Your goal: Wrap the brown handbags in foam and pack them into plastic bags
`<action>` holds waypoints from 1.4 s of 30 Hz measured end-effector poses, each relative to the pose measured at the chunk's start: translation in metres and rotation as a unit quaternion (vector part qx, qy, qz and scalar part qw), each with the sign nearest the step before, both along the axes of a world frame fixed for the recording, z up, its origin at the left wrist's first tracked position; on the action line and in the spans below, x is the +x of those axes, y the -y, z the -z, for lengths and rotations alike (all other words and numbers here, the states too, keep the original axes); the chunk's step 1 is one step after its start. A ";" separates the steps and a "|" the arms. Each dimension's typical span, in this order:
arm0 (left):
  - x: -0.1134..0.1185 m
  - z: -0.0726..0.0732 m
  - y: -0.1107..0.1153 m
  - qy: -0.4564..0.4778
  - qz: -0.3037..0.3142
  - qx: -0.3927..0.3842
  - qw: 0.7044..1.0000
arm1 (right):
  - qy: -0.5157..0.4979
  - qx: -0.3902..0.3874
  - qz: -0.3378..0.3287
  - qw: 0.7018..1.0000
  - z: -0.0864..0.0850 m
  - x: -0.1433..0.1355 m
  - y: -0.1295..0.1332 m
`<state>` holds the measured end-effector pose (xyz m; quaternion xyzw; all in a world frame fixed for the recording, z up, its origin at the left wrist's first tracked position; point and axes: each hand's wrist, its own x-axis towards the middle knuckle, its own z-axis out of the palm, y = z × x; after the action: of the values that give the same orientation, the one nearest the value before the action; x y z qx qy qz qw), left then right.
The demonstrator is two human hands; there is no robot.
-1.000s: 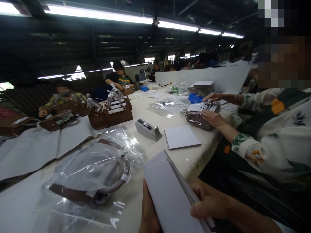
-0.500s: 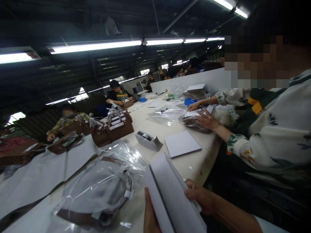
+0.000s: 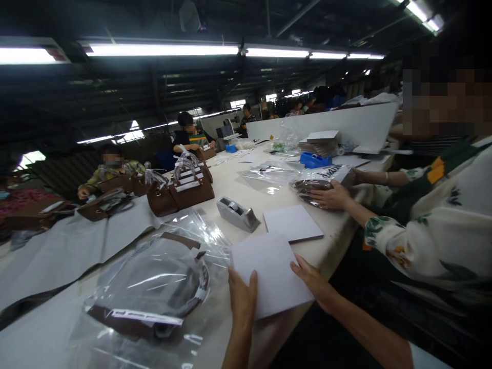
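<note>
A square of white cardboard [image 3: 272, 271], perhaps a small stack, lies flat or nearly flat at the near edge of the table. My left hand [image 3: 243, 294] grips its left side, the thumb over the top face. On the opposite side my right hand [image 3: 313, 282] holds the right edge, fingers along it and partly hidden. Just beyond lies another white cardboard stack [image 3: 294, 223]. To the left, a brown handbag [image 3: 130, 323] rests inside a clear plastic bag [image 3: 154, 277].
A grey tape dispenser [image 3: 237, 214] stands behind the cardboard. Brown handbags [image 3: 184, 189] with wrapped handles line the far left. At right, a co-worker's hands [image 3: 334, 197] press a plastic-wrapped bag [image 3: 313, 189], near a blue dispenser [image 3: 315, 160]. Clear plastic sheets [image 3: 269, 174] lie mid-table.
The white cardboard pieces, tilted and spread apart in my hands before, now lie together and flatter. My left thumb has come over the top. The co-worker's hands have shifted on the wrapped bag.
</note>
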<state>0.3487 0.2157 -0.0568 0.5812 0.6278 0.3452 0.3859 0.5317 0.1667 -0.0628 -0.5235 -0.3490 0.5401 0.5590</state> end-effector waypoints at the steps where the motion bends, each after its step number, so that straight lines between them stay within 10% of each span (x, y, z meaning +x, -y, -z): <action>1: 0.009 0.003 0.004 -0.017 -0.009 0.004 1.000 | 0.023 -0.009 0.017 1.000 0.006 -0.001 -0.002; 11: 0.003 0.001 0.001 0.083 0.028 0.022 0.996 | 0.034 -0.001 0.076 0.997 -0.001 0.046 -0.023; 17: 0.007 0.008 -0.017 0.062 0.059 0.028 0.996 | 0.193 -0.006 0.140 0.971 -0.009 0.126 -0.079; 23: 0.015 0.023 -0.023 0.047 0.082 0.047 0.994 | 0.366 -0.016 0.154 0.918 -0.005 0.142 -0.112; 26: 0.013 0.026 -0.023 0.038 0.089 0.050 0.994 | 0.555 0.037 0.076 0.828 -0.004 0.134 -0.113; 30: 0.010 0.026 -0.023 0.023 0.101 0.056 0.993 | 0.721 0.072 -0.187 0.664 0.002 0.130 -0.113; 39: 0.009 0.028 -0.024 -0.029 0.146 0.130 0.980 | 0.662 0.149 -0.323 0.660 -0.004 0.152 -0.112; 42: 0.009 0.018 -0.011 -0.033 0.134 0.152 0.979 | 0.683 0.239 -0.222 0.653 -0.028 0.142 -0.105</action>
<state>0.3573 0.2271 -0.0752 0.7231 0.4969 0.3624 0.3143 0.6737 0.2721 -0.0351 -0.4997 -0.8553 0.0353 0.1320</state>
